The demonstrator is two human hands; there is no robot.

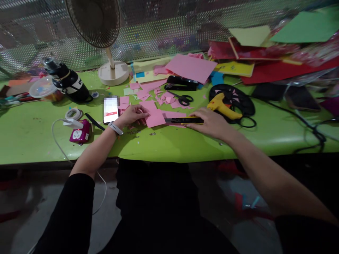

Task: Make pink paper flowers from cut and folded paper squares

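Observation:
Pinched between the thumb and fingers of my left hand (135, 115) is a square of pink paper (155, 119), just above the green tabletop. My right hand (209, 121) is closed around a black and yellow utility knife (182, 120). Its grey tip points left and meets the paper's right edge; I cannot tell whether it is cutting. More pink paper lies flat under the knife. A phone (110, 110) with a lit screen rests beside my left wrist, and black scissors (182, 98) lie beyond the knife among pink scraps.
A yellow glue gun (224, 106) rests on a black dish (245, 100) near my right hand. Behind are a black stapler (182, 83), a fan (113, 72) and stacked coloured sheets (192, 67). To the left stand a black bottle (70, 83), tape (73, 114) and a purple plug adapter (81, 132).

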